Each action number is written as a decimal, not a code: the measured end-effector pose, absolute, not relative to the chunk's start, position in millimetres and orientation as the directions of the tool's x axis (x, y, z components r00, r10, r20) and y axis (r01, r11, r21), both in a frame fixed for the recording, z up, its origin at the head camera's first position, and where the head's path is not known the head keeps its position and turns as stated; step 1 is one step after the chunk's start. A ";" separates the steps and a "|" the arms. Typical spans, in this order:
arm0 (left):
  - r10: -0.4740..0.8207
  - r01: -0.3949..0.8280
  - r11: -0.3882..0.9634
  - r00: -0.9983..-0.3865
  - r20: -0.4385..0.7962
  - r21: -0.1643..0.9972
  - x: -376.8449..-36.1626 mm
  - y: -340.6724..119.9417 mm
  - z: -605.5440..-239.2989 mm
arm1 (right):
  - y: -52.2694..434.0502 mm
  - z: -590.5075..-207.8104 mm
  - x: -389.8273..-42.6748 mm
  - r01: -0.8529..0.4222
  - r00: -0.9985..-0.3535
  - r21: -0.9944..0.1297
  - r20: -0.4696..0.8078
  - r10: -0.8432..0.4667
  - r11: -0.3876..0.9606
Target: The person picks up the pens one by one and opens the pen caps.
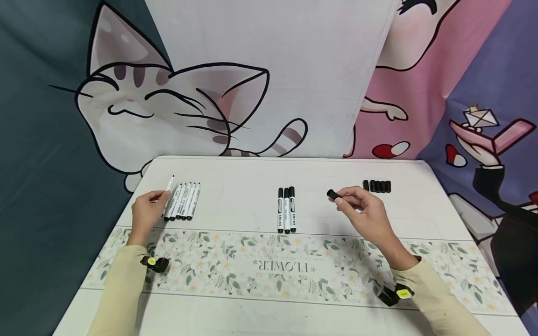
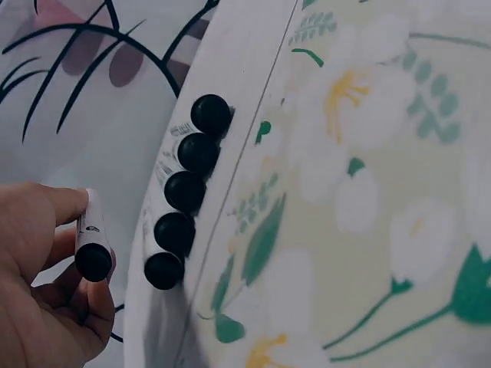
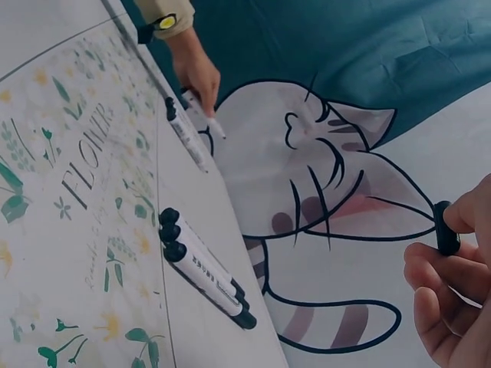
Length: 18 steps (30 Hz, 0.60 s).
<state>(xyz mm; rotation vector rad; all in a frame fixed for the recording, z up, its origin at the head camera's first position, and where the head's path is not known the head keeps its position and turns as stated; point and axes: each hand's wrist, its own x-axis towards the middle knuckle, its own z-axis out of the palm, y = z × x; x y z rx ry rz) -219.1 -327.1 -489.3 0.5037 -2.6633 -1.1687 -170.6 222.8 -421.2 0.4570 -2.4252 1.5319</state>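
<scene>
My left hand (image 1: pixel 146 212) grips an uncapped white marker (image 1: pixel 167 195) at the table's left, tip pointing away; the left wrist view shows its black butt end (image 2: pixel 93 261) between my fingers. Beside it lies a row of several uncapped markers (image 1: pixel 184 201), seen end-on in the left wrist view (image 2: pixel 184 192). My right hand (image 1: pixel 362 207) pinches a black cap (image 1: pixel 333 194) just above the table, right of centre; the cap (image 3: pixel 445 228) also shows in the right wrist view. Three capped markers (image 1: pixel 286 210) lie side by side at the middle.
A row of several loose black caps (image 1: pixel 377 186) sits at the back right of the white table (image 1: pixel 252 175). A floral runner (image 1: pixel 269 268) printed FLOWER crosses the front. Cartoon cat fabric hangs behind the table.
</scene>
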 end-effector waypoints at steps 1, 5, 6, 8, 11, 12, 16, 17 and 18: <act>-0.385 -0.241 0.629 -0.923 0.027 0.739 -219.9 -328.0 -490.9 | 223.4 -420.8 -170.8 -0.380 -0.925 -0.836 0.355 -0.136 0.396; -0.408 -0.283 0.629 -0.913 -0.002 0.724 -224.0 -331.0 -497.3 | 226.2 -419.3 -171.9 -0.372 -0.928 -0.854 0.345 -0.139 0.363; -0.411 -0.291 0.627 -0.911 -0.010 0.722 -225.3 -331.6 -498.8 | 226.9 -419.0 -172.3 -0.370 -0.929 -0.861 0.344 -0.138 0.348; -0.419 -0.312 0.627 -0.908 -0.028 0.714 -227.2 -333.1 -501.5 | 228.4 -418.6 -172.9 -0.368 -0.930 -0.865 0.344 -0.129 0.341; -0.416 -0.320 0.629 -0.909 -0.042 0.708 -229.1 -335.0 -504.4 | 230.6 -418.4 -173.3 -0.363 -0.931 -0.863 0.350 -0.104 0.352; -0.414 -0.319 0.630 -0.910 -0.042 0.708 -229.4 -335.5 -505.1 | 231.5 -418.5 -173.4 -0.360 -0.932 -0.862 0.350 -0.096 0.357; -0.409 -0.315 0.641 -0.912 -0.036 0.699 -229.7 -338.0 -506.6 | 236.0 -419.0 -173.7 -0.345 -0.936 -0.858 0.347 -0.068 0.380; -0.409 -0.316 0.641 -0.912 -0.037 0.699 -229.4 -338.3 -506.4 | 237.4 -419.0 -173.9 -0.341 -0.937 -0.859 0.345 -0.062 0.382; -0.408 -0.316 0.645 -0.912 -0.036 0.696 -229.3 -338.5 -506.3 | 239.0 -418.9 -174.1 -0.337 -0.938 -0.860 0.343 -0.055 0.384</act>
